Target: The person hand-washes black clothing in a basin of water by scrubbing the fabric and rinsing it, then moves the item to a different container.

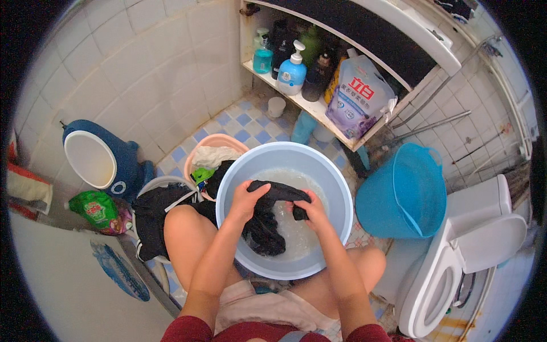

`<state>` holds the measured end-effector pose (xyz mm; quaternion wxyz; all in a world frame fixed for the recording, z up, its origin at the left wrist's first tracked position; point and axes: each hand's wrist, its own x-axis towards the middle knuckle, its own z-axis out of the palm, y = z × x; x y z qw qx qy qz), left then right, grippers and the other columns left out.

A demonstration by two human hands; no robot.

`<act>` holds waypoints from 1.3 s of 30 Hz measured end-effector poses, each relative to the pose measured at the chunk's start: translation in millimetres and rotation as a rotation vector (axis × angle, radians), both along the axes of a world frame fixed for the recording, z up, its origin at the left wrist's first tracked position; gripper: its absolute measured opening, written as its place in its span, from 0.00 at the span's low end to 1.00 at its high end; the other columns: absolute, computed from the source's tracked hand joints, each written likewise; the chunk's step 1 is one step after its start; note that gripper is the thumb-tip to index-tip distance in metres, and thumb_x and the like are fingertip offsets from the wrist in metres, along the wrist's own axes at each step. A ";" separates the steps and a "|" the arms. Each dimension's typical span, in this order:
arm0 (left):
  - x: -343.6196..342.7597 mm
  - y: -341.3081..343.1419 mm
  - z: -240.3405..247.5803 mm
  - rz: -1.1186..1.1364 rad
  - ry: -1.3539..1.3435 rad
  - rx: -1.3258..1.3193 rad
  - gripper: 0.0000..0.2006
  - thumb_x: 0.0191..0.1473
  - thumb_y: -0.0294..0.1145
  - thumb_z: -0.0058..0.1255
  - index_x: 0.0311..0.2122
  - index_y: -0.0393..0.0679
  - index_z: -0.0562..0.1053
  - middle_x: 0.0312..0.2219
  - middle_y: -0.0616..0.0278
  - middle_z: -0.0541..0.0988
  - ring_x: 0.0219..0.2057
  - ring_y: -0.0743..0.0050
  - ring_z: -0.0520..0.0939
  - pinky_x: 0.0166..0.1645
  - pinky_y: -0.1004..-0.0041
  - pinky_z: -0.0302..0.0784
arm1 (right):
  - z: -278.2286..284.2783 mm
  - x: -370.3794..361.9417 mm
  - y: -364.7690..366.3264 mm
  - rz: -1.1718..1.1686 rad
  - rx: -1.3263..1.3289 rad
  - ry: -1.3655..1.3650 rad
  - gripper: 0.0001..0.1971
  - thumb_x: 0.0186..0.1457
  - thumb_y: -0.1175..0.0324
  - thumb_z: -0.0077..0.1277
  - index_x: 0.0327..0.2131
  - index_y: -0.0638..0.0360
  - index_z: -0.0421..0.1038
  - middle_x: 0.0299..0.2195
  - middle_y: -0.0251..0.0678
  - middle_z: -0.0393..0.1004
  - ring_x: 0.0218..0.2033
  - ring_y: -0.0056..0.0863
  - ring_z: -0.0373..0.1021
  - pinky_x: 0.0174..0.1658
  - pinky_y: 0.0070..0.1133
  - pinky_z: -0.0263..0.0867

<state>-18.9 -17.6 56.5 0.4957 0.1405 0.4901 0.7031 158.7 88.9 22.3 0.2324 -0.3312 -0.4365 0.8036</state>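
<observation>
A wet black garment (265, 228) stretches between my two hands above a light blue basin (339, 196). My left hand (247, 199) is closed on its upper left part, with the thumb on top. My right hand (310, 210) grips the other end, where a bunched piece of the dark cloth sticks out below the fingers. From the left hand the rest of the cloth hangs down into cloudy, sudsy water (299, 231). The basin stands on the floor between my bent knees. Which kind of garment it is, I cannot tell.
Left of the basin are a pink tub (225, 139) of clothes and a pail holding black clothing (154, 214). A blue bucket (393, 188) and a toilet (439, 290) stand at the right. Ahead, a cabinet shelf (313, 106) holds pump bottles (292, 77) and a detergent bag (360, 97).
</observation>
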 end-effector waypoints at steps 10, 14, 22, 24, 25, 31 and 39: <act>40.1 16.3 -42.3 0.100 -0.332 0.061 0.14 0.56 0.28 0.40 0.47 0.40 0.64 0.35 0.57 0.73 0.34 0.69 0.76 0.37 0.71 0.75 | 30.4 -25.8 -63.2 0.025 0.873 -0.478 0.18 0.49 0.70 0.52 0.43 0.67 0.63 0.38 0.46 0.67 0.41 0.37 0.65 0.44 0.27 0.61; 75.6 3.4 -27.3 -0.118 0.298 -0.174 0.17 0.59 0.35 0.36 0.50 0.37 0.63 0.38 0.57 0.73 0.40 0.69 0.72 0.46 0.73 0.66 | 6.5 -25.7 -23.3 -0.343 0.957 -0.544 0.18 0.50 0.76 0.45 0.46 0.67 0.60 0.46 0.52 0.59 0.50 0.46 0.57 0.52 0.29 0.54; 48.9 10.9 -38.1 0.035 -0.240 -0.066 0.19 0.58 0.29 0.31 0.55 0.41 0.60 0.40 0.58 0.71 0.40 0.72 0.71 0.46 0.74 0.67 | 13.0 -34.3 -81.3 0.031 0.903 -0.300 0.25 0.49 0.82 0.38 0.54 0.61 0.57 0.57 0.45 0.54 0.59 0.40 0.49 0.61 0.26 0.43; 74.4 2.4 -50.6 -0.010 -0.042 -0.112 0.17 0.57 0.32 0.37 0.50 0.35 0.64 0.39 0.60 0.71 0.41 0.75 0.69 0.49 0.75 0.62 | 2.5 -34.1 -56.1 -0.137 0.829 -0.387 0.23 0.53 0.77 0.37 0.54 0.61 0.55 0.57 0.45 0.53 0.59 0.39 0.48 0.61 0.26 0.42; 81.8 -0.6 -50.1 -0.033 -0.009 -0.099 0.17 0.57 0.33 0.38 0.49 0.35 0.65 0.39 0.60 0.71 0.41 0.75 0.69 0.49 0.76 0.62 | 4.7 -30.1 -40.6 -0.190 0.853 -0.414 0.21 0.55 0.74 0.35 0.54 0.61 0.56 0.57 0.45 0.53 0.59 0.39 0.49 0.60 0.25 0.43; 46.6 7.7 -23.3 0.124 -0.328 -0.147 0.17 0.59 0.33 0.33 0.53 0.42 0.61 0.42 0.55 0.69 0.43 0.65 0.71 0.47 0.67 0.68 | 30.5 -33.6 -94.4 0.029 0.865 -0.286 0.20 0.54 0.76 0.39 0.52 0.61 0.60 0.58 0.45 0.52 0.60 0.38 0.48 0.60 0.27 0.43; 73.9 -0.7 -45.8 -0.058 0.023 -0.160 0.19 0.59 0.38 0.35 0.47 0.33 0.64 0.41 0.54 0.71 0.44 0.67 0.70 0.49 0.71 0.63 | 5.0 -23.6 -49.8 -0.029 0.805 -0.393 0.21 0.53 0.79 0.38 0.52 0.60 0.59 0.57 0.45 0.54 0.60 0.40 0.48 0.60 0.28 0.44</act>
